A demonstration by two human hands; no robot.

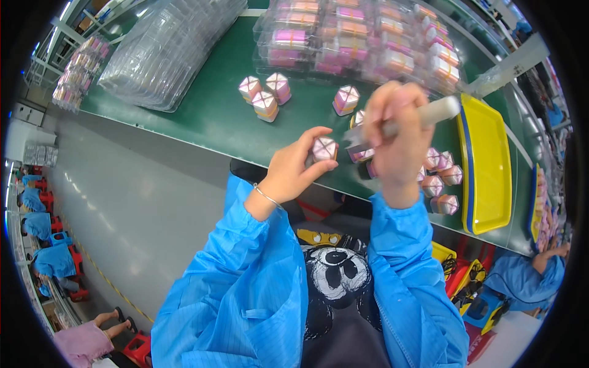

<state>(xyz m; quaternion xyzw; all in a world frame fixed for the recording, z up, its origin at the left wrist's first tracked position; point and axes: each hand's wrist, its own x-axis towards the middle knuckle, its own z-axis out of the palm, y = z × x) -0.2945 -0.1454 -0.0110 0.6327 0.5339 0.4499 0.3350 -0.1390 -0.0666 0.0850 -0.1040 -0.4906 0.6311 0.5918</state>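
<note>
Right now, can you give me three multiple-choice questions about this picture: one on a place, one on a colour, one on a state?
1. Where is the yellow tray?
A. right end of the green table
B. on the floor
C. under the clear packs

2. What colour are the person's sleeves?
A. red
B. blue
C. white

3. What does the left hand do?
A. lies flat and open
B. grips a small pink-and-white box
C. holds the tray

Answers: 1 A, it lies by the table's right end; 2 B, both sleeves are blue; 3 B, fingers close around the box while the right hand holds a blurred pale tool.
</note>
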